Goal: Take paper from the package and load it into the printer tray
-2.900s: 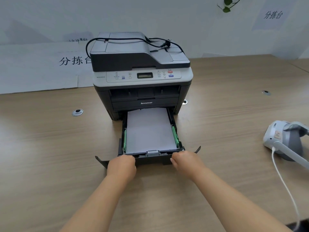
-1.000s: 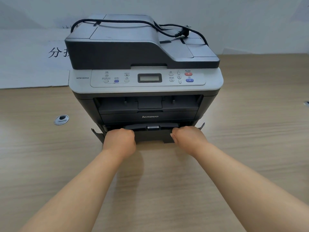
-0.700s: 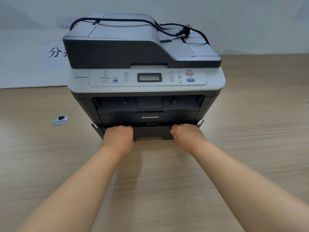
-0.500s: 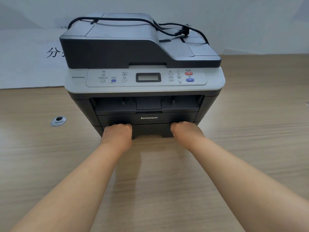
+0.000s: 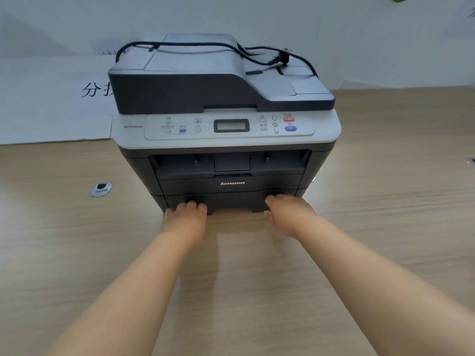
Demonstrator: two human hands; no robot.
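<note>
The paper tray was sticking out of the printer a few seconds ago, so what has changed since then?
The paper tray has been pushed all the way in, flush with the printer front, hiding the paper. The left hand and right hand, which gripped the tray's front edge, followed it in and now rest open against it. The printer, the black cable on top and the table stayed as they were.

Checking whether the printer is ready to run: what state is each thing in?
paper tray: pushed fully in, front flush.
printer: display looks blank.
power cord: loose on top, plug lying unplugged.
left hand: fingers at tray front.
right hand: fingers at tray front.
</note>
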